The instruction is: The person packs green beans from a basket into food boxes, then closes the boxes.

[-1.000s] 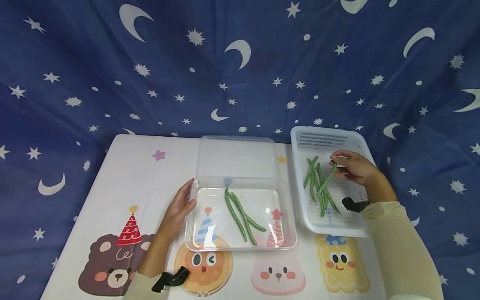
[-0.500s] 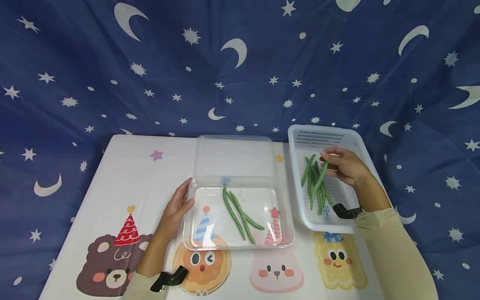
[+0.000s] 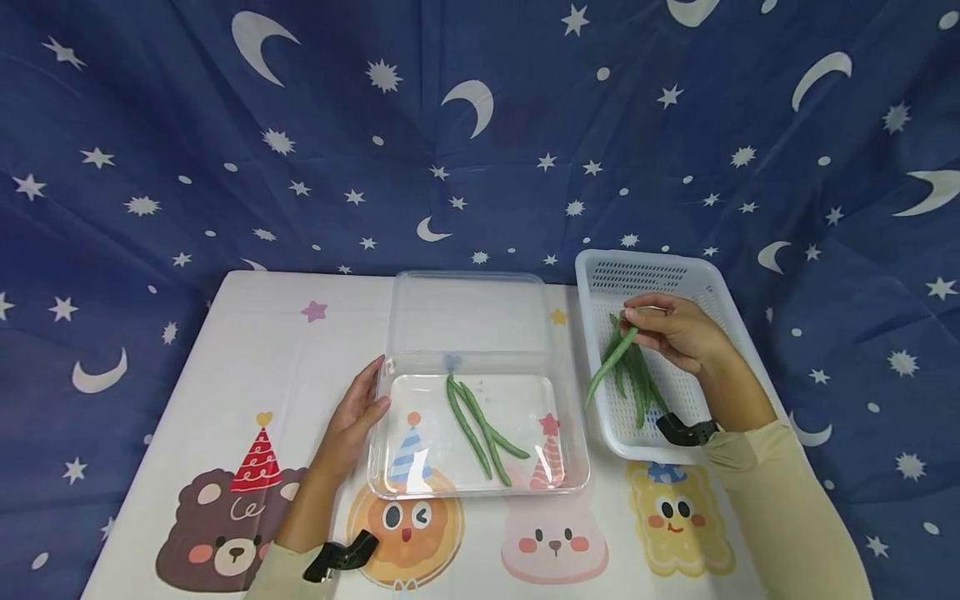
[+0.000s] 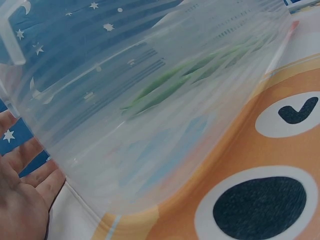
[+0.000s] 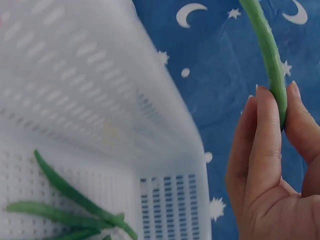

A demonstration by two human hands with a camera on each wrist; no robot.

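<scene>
Right grip (image 3: 675, 333): pinches green bean (image 5: 270, 55) by one end | bean: slants from fingertips over white basket (image 3: 660, 455) edge | left grip (image 3: 358, 417): spread, touches clear container (image 3: 480, 493)

blue backdrop (image 3: 517, 208) (slightly creased) | white tablecloth (image 3: 300, 362) | brown bear print (image 3: 221, 533) | yellow star print (image 3: 558, 317)

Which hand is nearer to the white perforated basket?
Right. The right hand is over the basket in the head view, pinching a green bean; the left hand is farther, at the clear container's left side.
</scene>
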